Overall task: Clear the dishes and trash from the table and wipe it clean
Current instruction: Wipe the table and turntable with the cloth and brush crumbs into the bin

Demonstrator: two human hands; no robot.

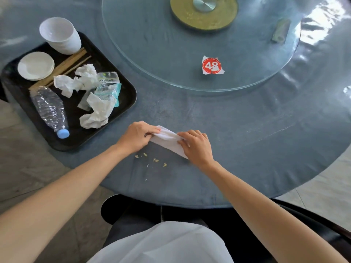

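A folded white cloth lies on the blue-grey round table near its front edge. My left hand grips the cloth's left end and my right hand grips its right end. Several small yellowish crumbs are scattered on the table just in front of the cloth. At the left, a black tray holds a stack of white bowls, small white saucers, wooden chopsticks, crumpled tissues, plastic wrappers and a crushed plastic bottle.
A glass turntable on a gold hub fills the table's middle. On it sit a red-and-white "48" number tag and a small greenish object. A dark chair is beneath me at the table's edge.
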